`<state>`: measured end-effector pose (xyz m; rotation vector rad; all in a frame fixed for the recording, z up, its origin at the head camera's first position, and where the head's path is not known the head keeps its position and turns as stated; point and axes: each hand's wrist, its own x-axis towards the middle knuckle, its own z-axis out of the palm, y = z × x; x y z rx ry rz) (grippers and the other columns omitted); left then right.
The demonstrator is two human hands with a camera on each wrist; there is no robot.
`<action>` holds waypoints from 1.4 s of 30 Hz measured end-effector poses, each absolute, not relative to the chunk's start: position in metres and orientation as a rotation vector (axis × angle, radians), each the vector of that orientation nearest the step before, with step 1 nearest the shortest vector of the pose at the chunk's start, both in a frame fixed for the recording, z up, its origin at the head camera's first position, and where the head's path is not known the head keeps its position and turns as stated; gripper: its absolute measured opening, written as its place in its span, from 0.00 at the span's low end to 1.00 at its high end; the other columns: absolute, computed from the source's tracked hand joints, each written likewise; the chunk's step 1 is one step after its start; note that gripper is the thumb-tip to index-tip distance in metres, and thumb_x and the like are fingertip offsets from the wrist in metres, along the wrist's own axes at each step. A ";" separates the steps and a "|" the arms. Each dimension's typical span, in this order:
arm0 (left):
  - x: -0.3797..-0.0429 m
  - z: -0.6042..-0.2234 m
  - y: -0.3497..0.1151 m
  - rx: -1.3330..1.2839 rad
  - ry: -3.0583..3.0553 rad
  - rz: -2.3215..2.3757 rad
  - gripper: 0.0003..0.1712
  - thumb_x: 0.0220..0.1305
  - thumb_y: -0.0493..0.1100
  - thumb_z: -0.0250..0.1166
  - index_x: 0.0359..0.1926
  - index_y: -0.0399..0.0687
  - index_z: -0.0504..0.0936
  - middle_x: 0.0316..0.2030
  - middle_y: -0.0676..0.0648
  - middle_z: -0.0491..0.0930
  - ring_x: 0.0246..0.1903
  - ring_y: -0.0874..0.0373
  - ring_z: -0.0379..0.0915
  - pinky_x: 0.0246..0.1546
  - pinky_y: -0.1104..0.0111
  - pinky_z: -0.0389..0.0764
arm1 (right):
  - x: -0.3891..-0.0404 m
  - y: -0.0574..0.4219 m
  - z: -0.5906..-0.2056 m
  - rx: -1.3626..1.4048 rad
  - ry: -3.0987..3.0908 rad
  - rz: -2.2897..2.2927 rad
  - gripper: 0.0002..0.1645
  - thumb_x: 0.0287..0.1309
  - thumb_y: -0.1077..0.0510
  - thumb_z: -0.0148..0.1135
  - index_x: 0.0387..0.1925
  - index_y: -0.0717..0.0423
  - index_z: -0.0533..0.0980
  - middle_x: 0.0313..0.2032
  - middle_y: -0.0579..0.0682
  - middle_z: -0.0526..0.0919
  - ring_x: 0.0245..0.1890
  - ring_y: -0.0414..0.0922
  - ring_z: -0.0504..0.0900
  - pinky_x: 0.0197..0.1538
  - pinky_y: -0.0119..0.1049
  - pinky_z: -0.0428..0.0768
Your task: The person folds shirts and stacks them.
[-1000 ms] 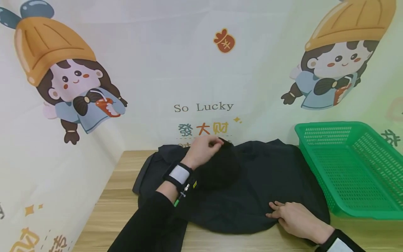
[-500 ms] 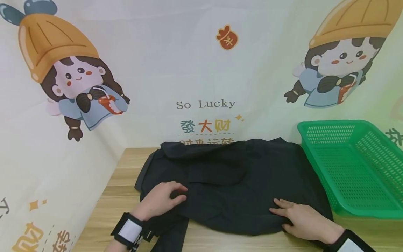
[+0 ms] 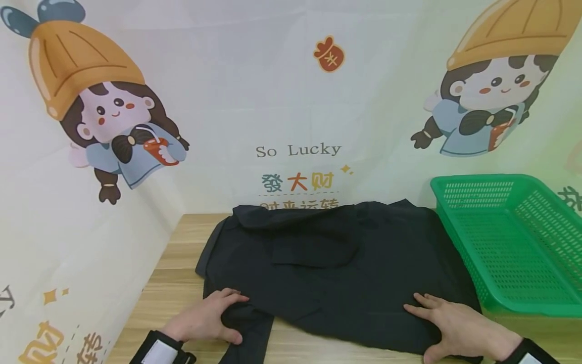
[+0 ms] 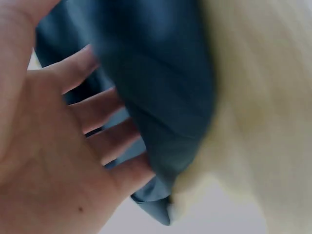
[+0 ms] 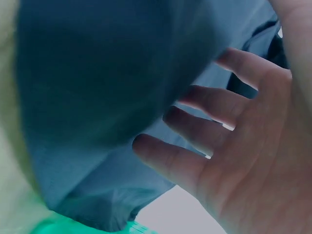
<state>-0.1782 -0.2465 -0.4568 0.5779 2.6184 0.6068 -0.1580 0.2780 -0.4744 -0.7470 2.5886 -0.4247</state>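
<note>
A black garment (image 3: 377, 268) lies spread over the wooden table, a folded flap (image 3: 313, 242) along its far side. From its near left corner a narrow strip of the same cloth (image 3: 252, 336) runs toward the front edge of the head view. My left hand (image 3: 204, 318) is over that corner, fingers extended and thumb apart; in the left wrist view its fingertips meet the dark cloth (image 4: 161, 83). At the near right corner, my right hand (image 3: 459, 326) rests with fingers spread. The right wrist view has its fingers (image 5: 170, 158) nearly straight against the cloth.
A green plastic basket (image 3: 488, 298) stands to the right, against the garment's right edge. Behind the table hangs a pale printed backdrop (image 3: 218, 76) with cartoon figures. Bare wooden tabletop (image 3: 159, 288) shows at the left.
My left hand has let go of the flap at the far side and come down to the near left corner. My right hand has shifted nearer and rightward, the near right hem coming nearer too.
</note>
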 end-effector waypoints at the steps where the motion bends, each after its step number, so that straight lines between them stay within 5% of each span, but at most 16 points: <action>1: -0.178 -0.462 -0.248 0.586 2.620 0.589 0.42 0.47 0.57 0.78 0.63 0.50 0.76 0.65 0.39 0.70 0.63 0.40 0.66 0.58 0.41 0.74 | -0.157 0.279 -0.477 -0.765 2.601 -0.415 0.58 0.39 0.27 0.69 0.69 0.52 0.69 0.69 0.70 0.67 0.65 0.73 0.67 0.47 0.54 0.82; 4: -0.177 -0.476 -0.251 0.627 2.694 0.521 0.36 0.47 0.54 0.78 0.58 0.52 0.79 0.64 0.40 0.70 0.62 0.41 0.66 0.56 0.44 0.76 | -0.153 0.281 -0.487 -0.828 2.677 -0.376 0.51 0.46 0.28 0.65 0.67 0.50 0.72 0.68 0.68 0.69 0.64 0.71 0.70 0.44 0.47 0.84; 10: -0.172 -0.494 -0.254 0.690 2.845 0.469 0.09 0.55 0.43 0.74 0.39 0.55 0.87 0.44 0.54 0.77 0.42 0.58 0.72 0.41 0.63 0.80 | -0.146 0.282 -0.501 -0.954 2.894 -0.265 0.27 0.55 0.48 0.69 0.58 0.45 0.81 0.59 0.63 0.80 0.56 0.62 0.81 0.39 0.41 0.86; 14: -0.175 -0.492 -0.262 0.709 2.823 0.566 0.06 0.59 0.41 0.70 0.38 0.56 0.87 0.37 0.59 0.79 0.36 0.65 0.74 0.36 0.69 0.79 | -0.146 0.284 -0.495 -0.967 2.912 -0.327 0.20 0.55 0.50 0.69 0.51 0.45 0.85 0.53 0.60 0.85 0.51 0.56 0.86 0.39 0.42 0.86; 17: -0.178 -0.482 -0.272 0.708 2.678 0.725 0.05 0.63 0.43 0.67 0.40 0.55 0.87 0.37 0.59 0.83 0.36 0.70 0.75 0.37 0.71 0.78 | -0.149 0.290 -0.483 -1.011 2.798 -0.502 0.14 0.59 0.48 0.66 0.43 0.47 0.86 0.43 0.51 0.90 0.39 0.42 0.89 0.33 0.35 0.84; 19: -0.178 -0.471 -0.280 0.720 2.541 0.845 0.07 0.65 0.45 0.65 0.42 0.53 0.87 0.38 0.56 0.85 0.35 0.72 0.74 0.37 0.73 0.77 | -0.150 0.294 -0.473 -1.058 2.675 -0.641 0.10 0.62 0.49 0.63 0.34 0.50 0.85 0.29 0.40 0.87 0.26 0.29 0.81 0.27 0.27 0.77; 22: -0.180 -0.449 -0.288 0.753 2.357 0.982 0.09 0.68 0.44 0.62 0.44 0.50 0.87 0.38 0.55 0.85 0.35 0.72 0.74 0.36 0.75 0.75 | -0.154 0.298 -0.455 -1.072 2.490 -0.796 0.16 0.65 0.52 0.60 0.22 0.51 0.74 0.17 0.32 0.65 0.19 0.21 0.60 0.23 0.22 0.63; 24: -0.184 -0.433 -0.292 0.777 2.275 1.028 0.10 0.69 0.42 0.60 0.45 0.47 0.86 0.36 0.53 0.84 0.35 0.72 0.74 0.36 0.75 0.74 | -0.158 0.300 -0.441 -1.052 2.425 -0.825 0.19 0.66 0.53 0.59 0.20 0.52 0.68 0.17 0.32 0.57 0.19 0.22 0.55 0.23 0.22 0.61; 31: -0.234 -0.404 -0.280 0.649 2.417 0.900 0.14 0.69 0.44 0.61 0.49 0.44 0.84 0.42 0.47 0.83 0.41 0.62 0.75 0.42 0.69 0.76 | -0.198 0.287 -0.410 -0.747 2.468 -0.633 0.20 0.68 0.51 0.58 0.20 0.49 0.69 0.17 0.34 0.59 0.17 0.31 0.57 0.24 0.27 0.59; 37: -0.267 -0.439 -0.251 0.474 2.792 0.571 0.12 0.65 0.44 0.65 0.48 0.48 0.84 0.46 0.45 0.85 0.41 0.55 0.78 0.45 0.58 0.79 | -0.230 0.263 -0.427 -0.575 2.790 -0.236 0.08 0.59 0.58 0.66 0.25 0.54 0.81 0.20 0.44 0.77 0.20 0.39 0.72 0.26 0.34 0.72; 42: -0.246 -0.444 -0.232 0.522 3.134 0.287 0.13 0.61 0.43 0.69 0.47 0.47 0.84 0.44 0.43 0.85 0.41 0.49 0.79 0.44 0.54 0.81 | -0.224 0.252 -0.444 -0.576 2.977 -0.087 0.08 0.56 0.58 0.68 0.24 0.54 0.79 0.23 0.49 0.82 0.22 0.45 0.79 0.26 0.43 0.79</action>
